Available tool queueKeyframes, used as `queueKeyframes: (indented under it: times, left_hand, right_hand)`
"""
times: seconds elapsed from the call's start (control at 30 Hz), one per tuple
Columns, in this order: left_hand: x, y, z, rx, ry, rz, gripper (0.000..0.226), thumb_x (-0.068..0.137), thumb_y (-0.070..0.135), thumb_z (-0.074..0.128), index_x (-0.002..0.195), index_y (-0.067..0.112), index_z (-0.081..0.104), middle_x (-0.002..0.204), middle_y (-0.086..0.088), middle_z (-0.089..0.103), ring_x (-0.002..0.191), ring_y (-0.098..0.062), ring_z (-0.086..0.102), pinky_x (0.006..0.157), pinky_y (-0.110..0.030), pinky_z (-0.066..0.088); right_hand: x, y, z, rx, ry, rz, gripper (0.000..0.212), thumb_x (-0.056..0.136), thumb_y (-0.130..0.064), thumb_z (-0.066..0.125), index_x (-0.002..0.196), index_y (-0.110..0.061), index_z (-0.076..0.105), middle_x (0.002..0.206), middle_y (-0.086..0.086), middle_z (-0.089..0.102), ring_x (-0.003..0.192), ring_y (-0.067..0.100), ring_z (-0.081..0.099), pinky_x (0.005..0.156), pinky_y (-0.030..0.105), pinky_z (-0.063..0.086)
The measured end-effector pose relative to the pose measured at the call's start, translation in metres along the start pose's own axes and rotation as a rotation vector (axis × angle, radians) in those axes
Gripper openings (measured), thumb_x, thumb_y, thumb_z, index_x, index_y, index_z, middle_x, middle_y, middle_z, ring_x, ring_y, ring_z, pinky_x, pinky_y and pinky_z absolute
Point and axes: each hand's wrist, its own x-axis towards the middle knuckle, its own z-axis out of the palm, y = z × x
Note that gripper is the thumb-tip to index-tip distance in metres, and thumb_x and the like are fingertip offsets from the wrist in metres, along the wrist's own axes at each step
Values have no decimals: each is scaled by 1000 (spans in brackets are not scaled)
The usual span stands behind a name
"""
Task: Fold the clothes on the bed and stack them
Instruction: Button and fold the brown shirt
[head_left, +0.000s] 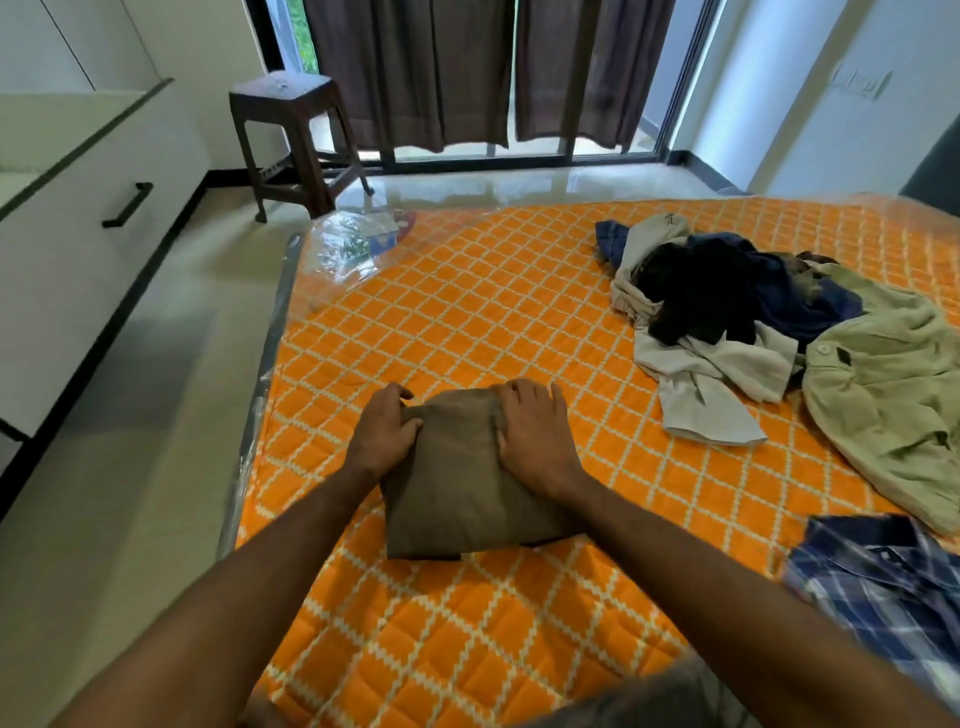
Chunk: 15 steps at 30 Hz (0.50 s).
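Folded brown garment (457, 499) sits near the left edge of the orange bed (467, 312). Left hand (382, 434) grips its left edge, right hand (535, 436) lies flat on top. Unfolded clothes pile (727, 312) lies well off right, plaid shirt (878, 577) nearer.

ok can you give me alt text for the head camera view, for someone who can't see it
A person's left hand and right hand press on a folded brown garment on an orange patterned bed. An unfolded clothes pile lies to the right, a plaid shirt nearer, and a brown stool stands by the curtained window.
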Motion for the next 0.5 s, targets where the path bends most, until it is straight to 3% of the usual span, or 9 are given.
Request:
queueKeyframes:
  times: [0.1, 0.2, 0.33, 0.4, 0.5]
  left_hand:
    - [-8, -15, 17, -85, 54, -203, 68, 88, 36, 73, 139, 3, 42, 136, -19, 42, 125, -36, 44, 106, -46, 41]
    - [-27, -25, 30, -410, -21, -390, 88, 75, 64, 72, 133, 6, 39, 133, -12, 48, 123, -31, 52, 102, -48, 48]
    - [-44, -31, 37, -553, -128, -434, 58, 86, 45, 74, 126, 10, 50, 118, 0, 62, 106, -20, 62, 92, -38, 53]
    - [-48, -28, 34, -695, -171, -418, 44, 89, 35, 74, 124, 11, 62, 118, -4, 70, 96, -15, 70, 79, -31, 58]
    - [-51, -17, 30, -840, -202, -452, 34, 91, 20, 72, 121, 6, 65, 114, -9, 72, 84, -11, 73, 62, -23, 58]
  right_hand:
    - [-50, -18, 39, 16, 24, -22, 65, 98, -58, 35, 153, -25, 38, 157, 7, 38, 148, 32, 30, 118, 67, 10]
    - [-66, -16, 75, 7, -83, 7, 77, 94, -75, 22, 160, -40, 7, 170, 3, 3, 156, 32, -2, 114, 74, -2]
    - [-59, -12, 90, 23, -146, 30, 80, 92, -79, 21, 158, -45, -8, 169, 0, -13, 154, 30, -16, 112, 74, -10]
    - [-58, -11, 90, 57, -198, 52, 83, 91, -80, 20, 157, -43, -13, 168, -3, -17, 154, 26, -20, 113, 72, -13]
    - [-50, -9, 83, 156, -311, 111, 92, 88, -84, 25, 157, -40, -16, 167, -9, -19, 153, 20, -24, 113, 69, -18]
